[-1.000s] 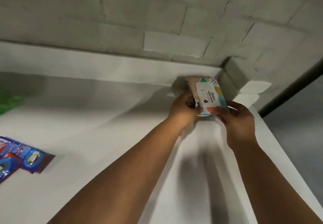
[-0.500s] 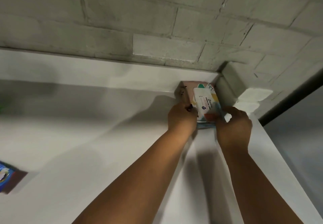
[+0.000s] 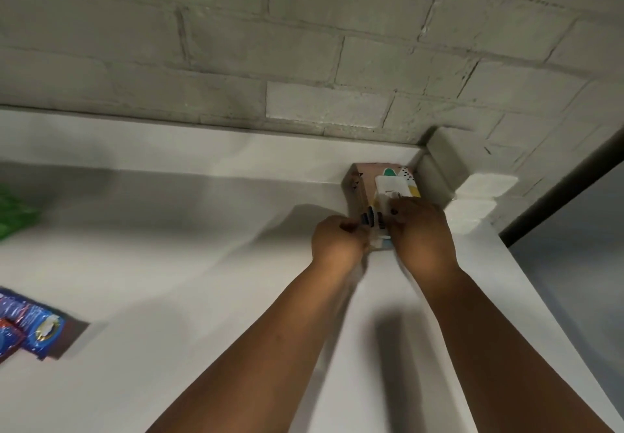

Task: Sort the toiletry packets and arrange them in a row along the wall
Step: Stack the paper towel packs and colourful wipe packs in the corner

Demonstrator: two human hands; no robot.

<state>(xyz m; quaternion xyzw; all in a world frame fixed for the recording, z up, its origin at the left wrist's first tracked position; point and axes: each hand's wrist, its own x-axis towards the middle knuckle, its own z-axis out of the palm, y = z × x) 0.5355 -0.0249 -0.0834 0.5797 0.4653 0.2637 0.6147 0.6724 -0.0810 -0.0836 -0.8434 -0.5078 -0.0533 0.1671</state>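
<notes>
A pink wipes packet [image 3: 366,184] with a white flap and coloured spots stands in the far right corner of the white counter [image 3: 202,263], against the low back ledge. My left hand [image 3: 337,240] pinches the packet's near left edge. My right hand [image 3: 420,230] grips its near right side and covers the lower half of it. Blue sachets [image 3: 32,326] lie at the counter's left edge, and something green [image 3: 13,211] shows further back on the left.
A grey brick wall [image 3: 304,54] rises behind the white ledge. A brick pillar [image 3: 449,165] closes the right corner. The counter drops off along its right edge [image 3: 540,297] to a grey floor.
The packet has been pushed back and lowered into the corner. Both hands came closer together on its near end. The view swung left, so the blue sachets show again.
</notes>
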